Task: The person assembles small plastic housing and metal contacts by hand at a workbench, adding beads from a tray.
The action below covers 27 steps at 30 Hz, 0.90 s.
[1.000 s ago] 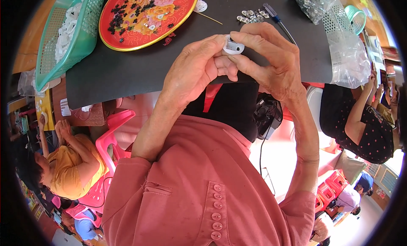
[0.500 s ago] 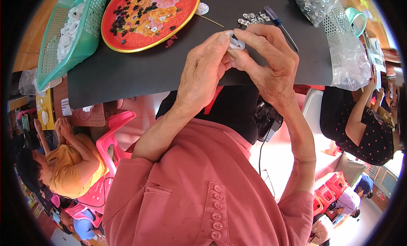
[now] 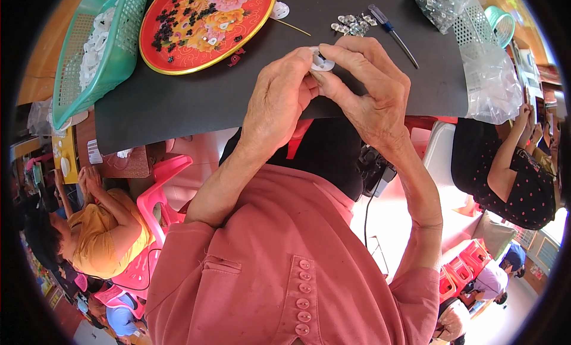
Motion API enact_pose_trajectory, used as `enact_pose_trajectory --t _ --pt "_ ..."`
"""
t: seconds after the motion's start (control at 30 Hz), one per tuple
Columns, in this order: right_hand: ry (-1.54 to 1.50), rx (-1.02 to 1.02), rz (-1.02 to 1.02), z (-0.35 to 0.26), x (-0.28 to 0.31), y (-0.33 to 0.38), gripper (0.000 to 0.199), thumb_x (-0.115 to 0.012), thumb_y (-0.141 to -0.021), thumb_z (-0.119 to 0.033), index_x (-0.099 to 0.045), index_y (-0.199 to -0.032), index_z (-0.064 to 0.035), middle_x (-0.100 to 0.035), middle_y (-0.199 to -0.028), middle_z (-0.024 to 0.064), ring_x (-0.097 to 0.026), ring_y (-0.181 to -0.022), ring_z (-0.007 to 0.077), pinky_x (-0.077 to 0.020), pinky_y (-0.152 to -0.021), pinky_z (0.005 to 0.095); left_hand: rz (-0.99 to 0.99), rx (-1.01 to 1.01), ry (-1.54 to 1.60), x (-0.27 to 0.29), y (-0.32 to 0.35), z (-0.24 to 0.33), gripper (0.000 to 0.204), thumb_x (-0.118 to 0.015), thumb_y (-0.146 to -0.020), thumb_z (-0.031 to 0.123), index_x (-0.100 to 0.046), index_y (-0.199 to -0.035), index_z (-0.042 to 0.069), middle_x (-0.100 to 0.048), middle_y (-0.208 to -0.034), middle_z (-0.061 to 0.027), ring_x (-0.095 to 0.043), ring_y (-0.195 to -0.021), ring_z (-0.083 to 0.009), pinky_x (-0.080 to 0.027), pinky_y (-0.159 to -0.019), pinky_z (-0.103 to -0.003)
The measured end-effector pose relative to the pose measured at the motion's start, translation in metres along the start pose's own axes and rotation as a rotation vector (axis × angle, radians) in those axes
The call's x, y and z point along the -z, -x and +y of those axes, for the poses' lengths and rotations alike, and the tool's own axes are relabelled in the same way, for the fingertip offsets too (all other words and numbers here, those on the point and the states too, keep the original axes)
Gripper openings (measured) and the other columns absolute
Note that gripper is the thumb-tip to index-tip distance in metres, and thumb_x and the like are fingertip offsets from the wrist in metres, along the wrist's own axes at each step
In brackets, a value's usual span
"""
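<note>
Dark and matte, the counter (image 3: pixel 196 104) spreads across the far part of the scene, with other people seated low at both sides. At far left a green mesh basket (image 3: pixel 95 54) holds white pieces, and just right of it lies a red round tray (image 3: pixel 202 24) painted with flowers and strewn with small black bits. Moving right, the left hand (image 3: pixel 279 101) and the right hand (image 3: pixel 363 92) meet above the counter's near edge, fingers (image 3: pixel 333 68) of both pinched narrowly on a small white round part (image 3: pixel 321 61), which sits between the fingertips, held clear of the surface. Beyond them rests a little heap of clear shiny pieces (image 3: pixel 352 25), then a blue-handled screwdriver (image 3: pixel 389 33), then clear plastic bags (image 3: pixel 488 77) at far right. The part is small and smooth, and most of it is hidden by the fingertips; I judge that uneven pressure could pop it loose. Held over the counter's near edge, it could drop into the lap or onto the floor rather than the counter.
</note>
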State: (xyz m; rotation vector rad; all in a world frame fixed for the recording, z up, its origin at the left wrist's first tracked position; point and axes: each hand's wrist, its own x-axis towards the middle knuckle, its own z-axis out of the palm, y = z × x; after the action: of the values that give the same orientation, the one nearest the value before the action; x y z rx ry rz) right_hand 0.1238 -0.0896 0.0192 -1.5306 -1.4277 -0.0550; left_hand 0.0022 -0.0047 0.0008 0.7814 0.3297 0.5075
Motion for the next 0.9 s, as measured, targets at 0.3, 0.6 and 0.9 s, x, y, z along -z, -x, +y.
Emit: enact_pose_trajectory --t 0.3,0.6,0.9 --pt "-0.004 0.041 0.0 -0.002 0.004 0.0 0.031 -0.077 -0.065 -0.005 -0.068 -0.095 -0.0049 -0.061 -0.087 0.0054 -0.057 -0.079 0.0195 -0.0477 -0.066 0.0293 0.078 -0.148 -0.328 -0.004 -0.002 0.002 0.039 -0.04 -0.098 0.028 -0.055 -0.112 -0.005 -0.058 -0.091 -0.0036 -0.052 -0.079 -0.0067 -0.045 -0.071 -0.02" --pt "-0.085 -0.066 -0.099 0.008 0.007 0.005 0.031 -0.076 -0.067 -0.007 -0.069 -0.097 -0.008 -0.059 -0.088 0.0037 -0.056 -0.082 0.0194 -0.047 -0.068 0.0282 0.087 -0.055 -0.376 0.001 -0.001 -0.001 0.037 -0.036 -0.096 0.025 -0.057 -0.109 -0.003 -0.056 -0.09 -0.0026 -0.051 -0.076 -0.0069 -0.042 -0.067 -0.02" --pt "-0.007 0.114 -0.16 0.001 0.015 -0.009 0.047 -0.075 -0.063 -0.006 -0.064 -0.109 -0.0113 -0.066 -0.098 0.0028 -0.06 -0.083 0.0209 -0.0458 -0.077 0.0313 0.003 0.006 -0.271 0.006 0.001 0.002 0.037 -0.036 -0.095 0.023 -0.057 -0.106 -0.005 -0.058 -0.092 -0.0052 -0.055 -0.081 -0.0106 -0.046 -0.075 -0.025"
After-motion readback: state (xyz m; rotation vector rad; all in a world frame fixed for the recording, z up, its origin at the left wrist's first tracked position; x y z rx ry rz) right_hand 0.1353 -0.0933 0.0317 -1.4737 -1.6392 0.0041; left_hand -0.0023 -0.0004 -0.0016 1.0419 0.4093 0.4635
